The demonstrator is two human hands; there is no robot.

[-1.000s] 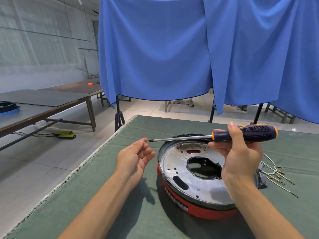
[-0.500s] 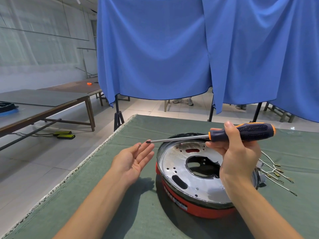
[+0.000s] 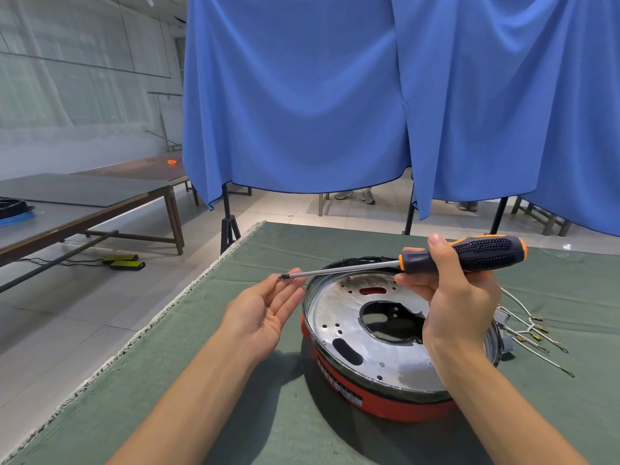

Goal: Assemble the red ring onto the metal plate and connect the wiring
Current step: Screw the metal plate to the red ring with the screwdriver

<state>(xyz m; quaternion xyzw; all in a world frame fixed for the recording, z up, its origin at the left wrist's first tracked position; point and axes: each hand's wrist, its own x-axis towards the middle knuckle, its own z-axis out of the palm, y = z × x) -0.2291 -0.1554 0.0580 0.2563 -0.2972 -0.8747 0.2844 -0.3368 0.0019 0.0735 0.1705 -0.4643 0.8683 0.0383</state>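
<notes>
A round metal plate (image 3: 349,317) with a large centre hole sits inside the red ring (image 3: 385,402) on the green table cloth. My right hand (image 3: 453,297) grips the black and orange handle of a screwdriver (image 3: 469,253), held level above the plate with its shaft pointing left. My left hand (image 3: 265,310) lies palm up beside the plate's left rim, fingers straight, with the screwdriver tip just over the fingertips. White wires with metal terminals (image 3: 533,333) trail from the plate's right side onto the cloth.
The green cloth (image 3: 235,414) ends at a frayed left edge with floor beyond. Blue curtains (image 3: 302,95) on stands hang behind the table. Long tables (image 3: 84,203) stand at the left, and two yellow-black boxes (image 3: 124,261) lie on the floor.
My left hand has opened from loosely curled fingers to a flat upturned palm. The screwdriver tip now sits over its fingertips. My right hand kept its grip on the handle.
</notes>
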